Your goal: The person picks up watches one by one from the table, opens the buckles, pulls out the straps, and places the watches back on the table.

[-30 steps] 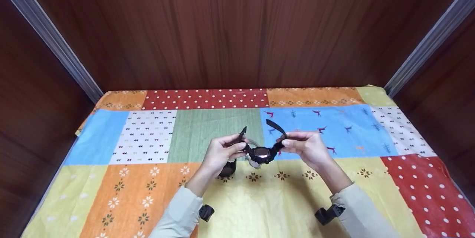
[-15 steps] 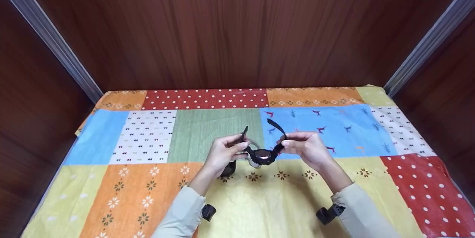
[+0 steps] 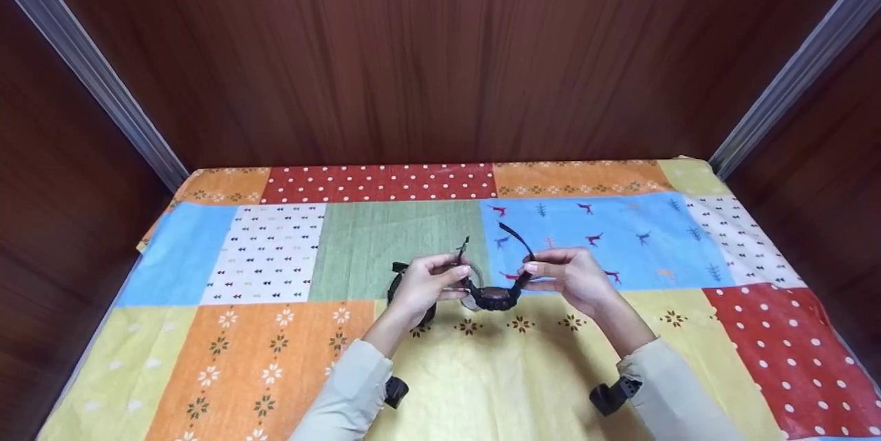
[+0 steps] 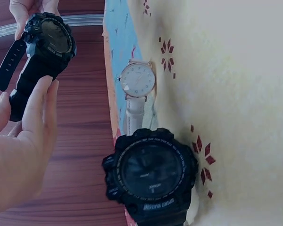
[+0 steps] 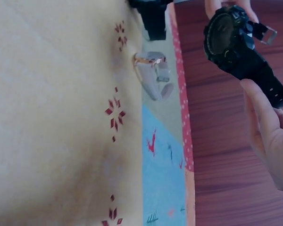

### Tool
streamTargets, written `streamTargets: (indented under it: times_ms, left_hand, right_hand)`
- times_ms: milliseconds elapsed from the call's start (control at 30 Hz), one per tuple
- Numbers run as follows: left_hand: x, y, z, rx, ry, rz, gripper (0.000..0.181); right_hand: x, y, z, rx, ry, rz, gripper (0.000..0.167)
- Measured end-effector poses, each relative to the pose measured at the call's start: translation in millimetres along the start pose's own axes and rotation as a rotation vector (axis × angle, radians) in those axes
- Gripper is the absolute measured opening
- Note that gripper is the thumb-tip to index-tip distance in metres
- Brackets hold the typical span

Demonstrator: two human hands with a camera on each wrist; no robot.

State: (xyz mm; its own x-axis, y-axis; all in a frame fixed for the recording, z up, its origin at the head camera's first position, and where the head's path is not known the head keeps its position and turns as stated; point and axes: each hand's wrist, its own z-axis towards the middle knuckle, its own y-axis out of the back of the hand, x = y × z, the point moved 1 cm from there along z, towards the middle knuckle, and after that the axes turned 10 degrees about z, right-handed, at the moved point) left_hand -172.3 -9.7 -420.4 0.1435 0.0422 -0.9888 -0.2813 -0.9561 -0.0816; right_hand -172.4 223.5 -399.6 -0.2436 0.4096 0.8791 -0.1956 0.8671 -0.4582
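Note:
Between both hands a black sports watch (image 3: 497, 298) is held up above the table, its strap unbuckled and spread in a U. My left hand (image 3: 420, 286) pinches the strap half with the buckle. The other half, with holes, is pinched by my right hand (image 3: 577, 281), and its free end sticks up. In the left wrist view the held watch (image 4: 49, 40) shows its round dark face. A second black watch (image 4: 153, 169) stands on the cloth, partly behind my left hand in the head view. Beside it is a watch with a pale strap (image 4: 137, 80) and white dial.
A patchwork-patterned cloth (image 3: 248, 351) covers the table. Dark wood panels (image 3: 440, 56) rise behind it and at both sides, with grey metal strips (image 3: 103, 69) at the corners. Black wrist devices (image 3: 614, 396) sit on both sleeves.
The held watch has tilted, so its face shows less in the head view. My left hand has shifted slightly right, uncovering more of the black watch on the table. My right hand has barely moved.

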Motion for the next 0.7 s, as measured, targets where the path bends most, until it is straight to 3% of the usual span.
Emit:
streamTargets:
  times_ms: [200,700]
  left_hand:
    - [9.7,-8.7,7.6,0.028,0.051,0.050,0.030]
    - [26.2,-28.6,23.3,0.037,0.187,0.114,0.031]
  right_hand:
    - [-6,11,2.7,-0.054,-0.051,-0.049,0.010]
    - [-20,37,7.0,-0.139,-0.138,-0.069,0.031]
